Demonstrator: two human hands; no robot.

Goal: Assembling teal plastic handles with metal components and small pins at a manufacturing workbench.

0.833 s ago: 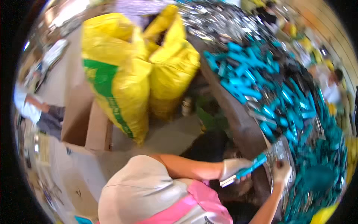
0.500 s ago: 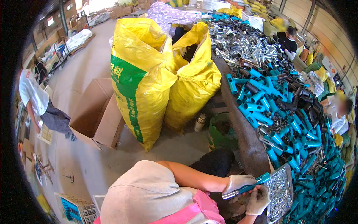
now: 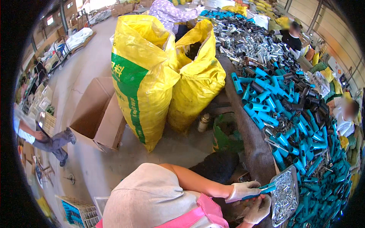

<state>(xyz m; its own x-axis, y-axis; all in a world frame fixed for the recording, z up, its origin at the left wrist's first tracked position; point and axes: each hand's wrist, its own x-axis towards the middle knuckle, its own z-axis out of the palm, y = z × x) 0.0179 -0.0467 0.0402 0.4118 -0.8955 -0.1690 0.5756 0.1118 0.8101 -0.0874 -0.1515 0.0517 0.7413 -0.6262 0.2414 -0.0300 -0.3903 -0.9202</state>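
My left hand (image 3: 242,191), in a pale glove, is closed around a teal plastic tube (image 3: 268,188). The tube slants up to the right, its far end over the rim of a clear tray (image 3: 278,178) full of small silver metal pins. Just below the tube, my right hand (image 3: 258,211), also gloved, has its fingers curled in with bare fingertips near the tube's underside. Whatever those fingers pinch, if anything, is too small or hidden to tell.
A worktable heaped with teal tubes (image 3: 300,117), black tubes and silver parts runs along the right. Two yellow sacks (image 3: 142,87) and a cardboard box (image 3: 108,125) stand at the left. Several people are around, one walking at far left (image 3: 49,140).
The silver piece that stuck out of the tube's lower left end no longer shows. My right hand has shifted slightly left and down. The person at far left has moved, and the far co-worker has straightened.
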